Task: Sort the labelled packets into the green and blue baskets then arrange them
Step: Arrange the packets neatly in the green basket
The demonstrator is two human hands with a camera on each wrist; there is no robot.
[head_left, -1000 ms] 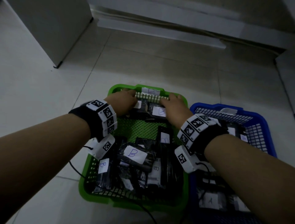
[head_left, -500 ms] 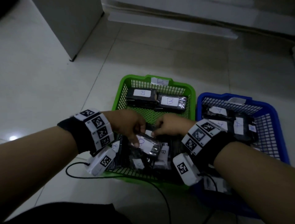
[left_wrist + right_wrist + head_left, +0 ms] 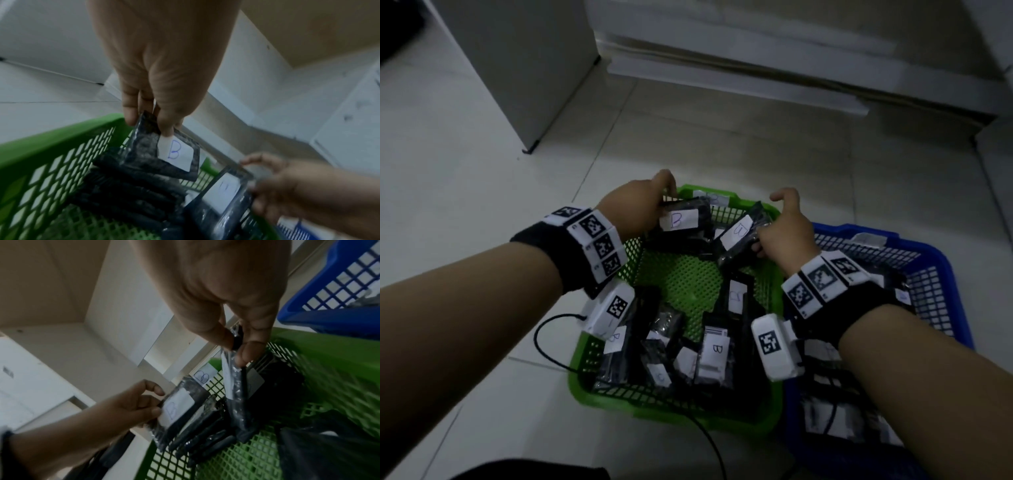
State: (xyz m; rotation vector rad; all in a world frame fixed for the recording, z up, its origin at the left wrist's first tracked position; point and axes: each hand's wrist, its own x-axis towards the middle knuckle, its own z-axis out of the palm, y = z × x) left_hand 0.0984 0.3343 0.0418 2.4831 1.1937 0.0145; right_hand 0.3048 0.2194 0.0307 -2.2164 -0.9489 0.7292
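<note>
A green basket (image 3: 599, 363) sits on the floor with a blue basket (image 3: 948, 274) touching its right side. My left hand (image 3: 640, 205) pinches a black packet labelled B (image 3: 679, 219) by its left end at the green basket's far left corner (image 3: 61, 134). My right hand (image 3: 784, 229) pinches a second B packet (image 3: 739, 236), tilted, over the far right of the green basket. In the left wrist view the left packet (image 3: 164, 155) hangs above a row of packets (image 3: 127, 191) standing on edge. Several more B packets (image 3: 715, 349) lie loose at the near end.
The blue basket holds black packets with white labels (image 3: 825, 421). A grey cabinet (image 3: 517, 68) stands on the tiled floor at far left, and a white ledge (image 3: 739, 82) runs along the back. A black cable (image 3: 551, 339) loops beside the green basket's near left.
Both hands have lifted from the loose pile at the near end and moved to the far end of the green basket, each now holding one B packet.
</note>
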